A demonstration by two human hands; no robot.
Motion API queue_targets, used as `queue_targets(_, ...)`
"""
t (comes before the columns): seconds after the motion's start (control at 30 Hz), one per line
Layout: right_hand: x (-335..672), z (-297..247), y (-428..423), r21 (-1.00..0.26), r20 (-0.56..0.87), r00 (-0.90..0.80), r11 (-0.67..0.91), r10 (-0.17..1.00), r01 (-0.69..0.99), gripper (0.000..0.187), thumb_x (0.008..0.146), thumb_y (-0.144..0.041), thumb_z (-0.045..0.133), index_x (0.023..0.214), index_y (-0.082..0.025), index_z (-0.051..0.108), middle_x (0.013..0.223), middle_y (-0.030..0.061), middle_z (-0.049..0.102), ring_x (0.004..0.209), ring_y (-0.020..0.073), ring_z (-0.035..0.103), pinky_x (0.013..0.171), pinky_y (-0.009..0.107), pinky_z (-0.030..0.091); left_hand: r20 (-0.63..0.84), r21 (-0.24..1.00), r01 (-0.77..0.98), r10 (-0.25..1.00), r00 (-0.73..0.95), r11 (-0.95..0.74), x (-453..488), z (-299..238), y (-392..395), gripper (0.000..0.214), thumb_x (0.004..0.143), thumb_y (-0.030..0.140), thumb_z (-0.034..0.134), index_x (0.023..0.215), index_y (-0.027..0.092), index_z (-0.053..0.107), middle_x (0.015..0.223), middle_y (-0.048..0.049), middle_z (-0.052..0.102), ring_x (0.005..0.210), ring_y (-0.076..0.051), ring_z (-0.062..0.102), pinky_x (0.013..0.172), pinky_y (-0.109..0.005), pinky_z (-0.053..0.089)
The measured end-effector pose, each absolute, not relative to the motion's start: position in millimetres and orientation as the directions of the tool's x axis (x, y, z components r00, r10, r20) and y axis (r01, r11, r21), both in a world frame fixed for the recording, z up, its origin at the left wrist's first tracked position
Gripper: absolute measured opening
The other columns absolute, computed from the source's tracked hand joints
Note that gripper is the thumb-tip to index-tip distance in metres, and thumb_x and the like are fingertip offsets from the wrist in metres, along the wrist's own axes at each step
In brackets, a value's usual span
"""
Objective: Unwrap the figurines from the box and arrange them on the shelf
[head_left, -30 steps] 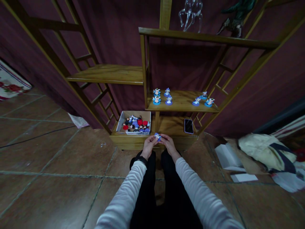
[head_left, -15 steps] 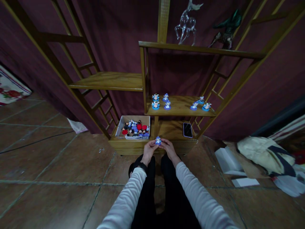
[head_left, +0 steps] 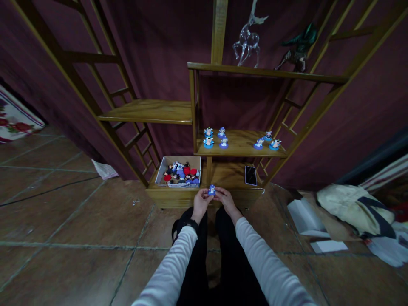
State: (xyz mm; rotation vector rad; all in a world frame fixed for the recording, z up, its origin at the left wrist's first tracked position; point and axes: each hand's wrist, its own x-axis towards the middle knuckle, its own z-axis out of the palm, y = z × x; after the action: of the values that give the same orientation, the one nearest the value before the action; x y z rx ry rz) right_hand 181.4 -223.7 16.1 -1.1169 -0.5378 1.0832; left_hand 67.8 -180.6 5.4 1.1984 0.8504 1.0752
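Note:
Between my two hands is a small purple-and-white figurine (head_left: 212,191) on a round base, held upright in front of the cabinet's lower edge. The fingers of my left hand (head_left: 201,201) grip its left side. On its right side, my right hand (head_left: 225,199) pinches it with the fingertips. Just beyond my left hand, a white box (head_left: 161,169) holds a jumble of red, purple and dark figurines. Several similar figurines stand on the shelf (head_left: 240,148) above, among them a purple one (head_left: 224,143) and a blue-based one (head_left: 208,143).
A phone (head_left: 250,175) lies on the bottom shelf at right. A clear glass deer (head_left: 247,40) and a dark green statue (head_left: 299,47) stand on the top shelf. Bare wood shows on the left shelf (head_left: 149,111). White packaging (head_left: 306,217) and a cream bag (head_left: 353,206) lie on the floor at right.
The figurine has turned slightly between my fingers, while both hands stay in nearly the same place. The view has shifted a little, so the shelves appear lower.

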Motion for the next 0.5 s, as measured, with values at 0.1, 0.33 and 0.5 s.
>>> queue_targets(0.1,181.6,17.4,-224.3,-0.915,-0.153,0.422,0.033,0.893,-0.402,0.035,0.051,-0.034,0.076,0.079,-0.016,0.067,0.081,0.0053,0.069,0.07,0.0177,0.063,0.065,0.032,0.052,0.059,0.983,-0.182,0.955,0.291,-0.006,69.4,4.5,-183.4,0.034,0.056,0.02,0.073,0.084,0.016,0.054,0.083,-0.002,0.063,0.069,-0.013,0.062,0.068,-0.028,0.051)
queue_targets(0.33,182.3,14.2,-221.5,-0.924,-0.123,0.378,0.033,0.918,-0.381,0.034,0.054,-0.031,0.074,0.086,-0.018,0.068,0.088,0.0042,0.069,0.076,0.0184,0.063,0.068,0.032,0.052,0.219,0.964,0.087,0.937,0.273,-0.25,65.4,6.3,-188.6,0.031,0.066,0.022,0.067,0.093,0.018,0.055,0.086,-0.0029,0.061,0.072,-0.014,0.06,0.072,-0.029,0.048)
queue_targets(0.5,183.2,11.8,-218.3,-0.933,-0.117,0.348,0.017,0.93,-0.359,0.034,0.057,-0.029,0.072,0.089,-0.02,0.067,0.087,0.0036,0.069,0.08,0.0192,0.063,0.071,0.032,0.051,0.333,0.853,0.301,0.89,0.312,-0.425,62.5,17.1,-197.0,0.024,0.077,0.02,0.055,0.101,0.02,0.052,0.098,-0.0068,0.058,0.09,-0.019,0.059,0.081,-0.033,0.045)
